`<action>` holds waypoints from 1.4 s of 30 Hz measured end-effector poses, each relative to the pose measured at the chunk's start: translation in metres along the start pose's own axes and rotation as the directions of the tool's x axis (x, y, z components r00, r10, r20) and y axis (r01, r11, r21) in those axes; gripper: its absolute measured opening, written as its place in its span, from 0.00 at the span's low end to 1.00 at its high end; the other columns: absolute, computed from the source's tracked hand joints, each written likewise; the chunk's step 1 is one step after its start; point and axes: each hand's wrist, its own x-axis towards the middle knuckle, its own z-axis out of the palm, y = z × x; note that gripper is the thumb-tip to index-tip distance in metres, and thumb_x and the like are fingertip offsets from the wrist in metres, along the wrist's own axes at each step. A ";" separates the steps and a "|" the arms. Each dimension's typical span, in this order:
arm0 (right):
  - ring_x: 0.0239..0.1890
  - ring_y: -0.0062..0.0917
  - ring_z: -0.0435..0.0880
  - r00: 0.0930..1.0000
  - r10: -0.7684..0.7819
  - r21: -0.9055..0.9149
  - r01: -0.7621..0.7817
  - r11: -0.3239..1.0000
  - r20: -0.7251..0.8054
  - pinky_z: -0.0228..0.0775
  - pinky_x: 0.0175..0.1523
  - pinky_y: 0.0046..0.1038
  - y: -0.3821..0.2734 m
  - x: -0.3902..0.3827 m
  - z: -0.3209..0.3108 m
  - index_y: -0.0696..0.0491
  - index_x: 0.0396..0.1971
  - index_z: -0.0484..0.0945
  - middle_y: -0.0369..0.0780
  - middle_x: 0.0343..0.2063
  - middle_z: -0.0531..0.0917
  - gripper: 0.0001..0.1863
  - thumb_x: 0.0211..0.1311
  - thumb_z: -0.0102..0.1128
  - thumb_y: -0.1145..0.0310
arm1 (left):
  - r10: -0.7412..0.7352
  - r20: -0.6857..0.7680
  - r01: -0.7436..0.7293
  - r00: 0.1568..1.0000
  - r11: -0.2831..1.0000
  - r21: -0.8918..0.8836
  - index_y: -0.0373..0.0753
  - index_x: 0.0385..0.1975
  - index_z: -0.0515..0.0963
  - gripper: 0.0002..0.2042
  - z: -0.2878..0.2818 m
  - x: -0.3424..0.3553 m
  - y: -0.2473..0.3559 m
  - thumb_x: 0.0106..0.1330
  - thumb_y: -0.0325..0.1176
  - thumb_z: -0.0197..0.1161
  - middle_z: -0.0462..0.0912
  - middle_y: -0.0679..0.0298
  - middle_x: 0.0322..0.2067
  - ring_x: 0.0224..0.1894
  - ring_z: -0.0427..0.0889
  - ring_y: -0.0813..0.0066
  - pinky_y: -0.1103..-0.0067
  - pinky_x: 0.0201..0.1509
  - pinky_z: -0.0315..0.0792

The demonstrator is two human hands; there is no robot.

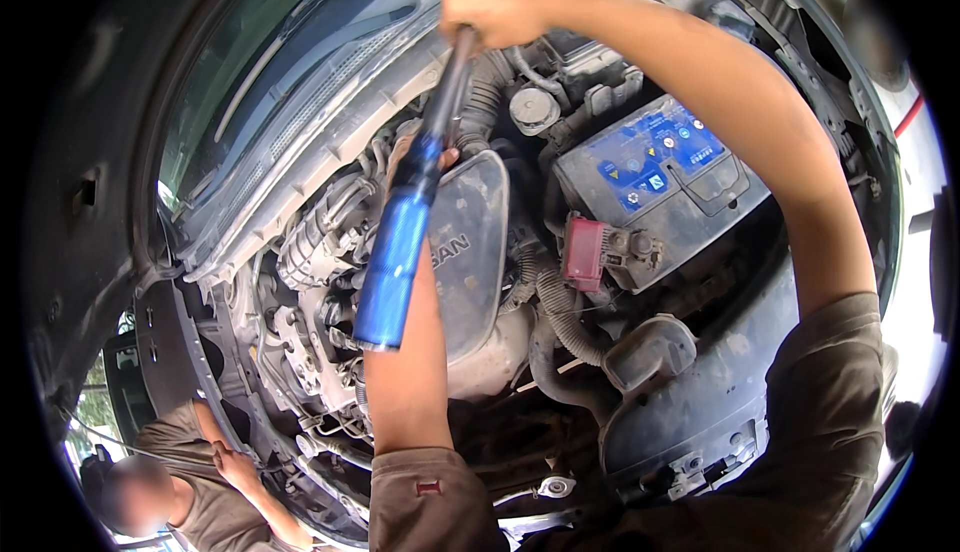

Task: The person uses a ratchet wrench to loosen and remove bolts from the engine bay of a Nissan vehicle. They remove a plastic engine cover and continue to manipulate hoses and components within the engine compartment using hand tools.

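Observation:
My right hand reaches over the far side of the engine bay, its fingers wrapped round the upper end of a long blue-handled tool. The tool has a dark shaft and a thick ribbed blue grip, like a torque wrench; its grip end slants down toward me. My left hand is mostly hidden behind the shaft, beside a flat dark engine cover. Only some fingertips show, so whether it holds anything is unclear. My left forearm passes beneath the blue grip.
A battery with a blue label and a red terminal cover sits to the right. Ribbed hoses run near a dark plastic housing. Another person stands at the lower left, by the bay's edge.

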 end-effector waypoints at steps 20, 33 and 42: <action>0.47 0.36 0.77 0.984 -0.028 0.122 0.050 0.991 -0.176 0.67 0.55 0.37 0.041 -0.048 0.040 0.52 0.38 0.82 0.37 0.36 0.80 0.10 0.62 0.61 0.64 | -0.175 0.115 0.193 0.978 0.966 -0.172 0.37 0.43 0.85 0.20 -0.020 -0.021 0.032 0.47 0.32 0.77 0.86 0.51 0.42 0.45 0.84 0.67 0.76 0.53 0.73; 0.40 0.41 0.83 0.977 -0.176 0.052 0.170 0.984 0.119 0.74 0.44 0.39 0.028 0.015 0.000 0.51 0.36 0.85 0.44 0.33 0.85 0.14 0.45 0.67 0.66 | -0.034 0.099 0.053 0.995 0.980 -0.192 0.32 0.42 0.83 0.18 -0.010 -0.027 0.054 0.49 0.27 0.75 0.86 0.56 0.35 0.37 0.83 0.71 0.76 0.46 0.74; 0.40 0.44 0.83 0.995 -0.072 0.236 0.085 0.968 -0.064 0.73 0.48 0.39 0.050 -0.047 0.035 0.54 0.40 0.82 0.47 0.33 0.84 0.15 0.53 0.66 0.64 | -0.124 0.126 0.142 0.984 0.978 -0.153 0.36 0.44 0.84 0.21 -0.019 -0.023 0.045 0.49 0.35 0.77 0.86 0.53 0.41 0.44 0.84 0.68 0.76 0.53 0.72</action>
